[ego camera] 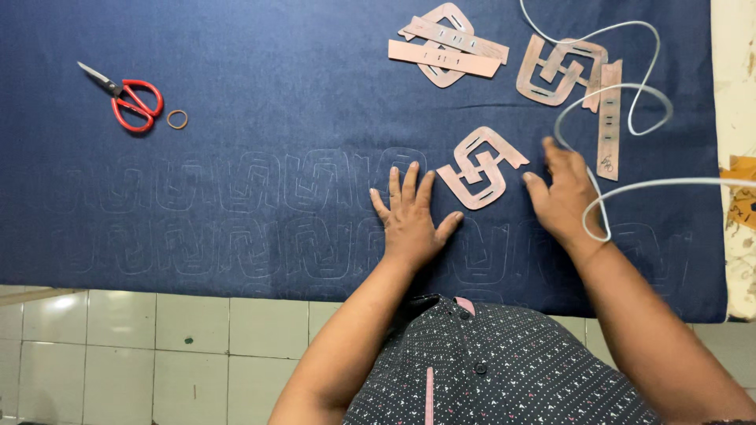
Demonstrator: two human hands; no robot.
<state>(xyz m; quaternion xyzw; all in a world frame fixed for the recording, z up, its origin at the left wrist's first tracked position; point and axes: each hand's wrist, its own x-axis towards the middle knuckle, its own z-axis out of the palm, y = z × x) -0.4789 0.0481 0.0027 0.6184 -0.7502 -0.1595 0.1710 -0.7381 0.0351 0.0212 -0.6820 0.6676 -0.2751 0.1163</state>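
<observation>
Left hand: the left hand (411, 216) lies open and flat on the denim (260, 157), fingers spread, thumb tip just beside the lower edge of the stencil (482, 168); it grips nothing.
Right hand: the right hand (563, 197) rests open on the denim just right of the stencil, fingers loosely curled and pointing up toward it, holding nothing; a loop of white cord (606, 126) crosses its back.
Stencil: a pinkish-brown card cutout of interlocked hooked shapes, lying flat and tilted on the denim between the two hands.
Denim: dark blue, spread over the bench, with two rows of faint traced outlines of the same motif running left from the hands.
Doing it well: judging by the rows, the stencil should sit square to the last outline, pressed flat by both palms so it cannot slip, with the cord kept off it.
Spare stencils: one pile (447, 43) at top centre, another (563, 71) to its right with a slotted strip (609, 118) beside it; slots and marks too small to tell.
Scissors: red-handled scissors (126, 98) far left, a rubber band (177, 119) just beside them.
Labels: no packages or signs; a yellow scrap (740, 169) at the right edge.
</observation>
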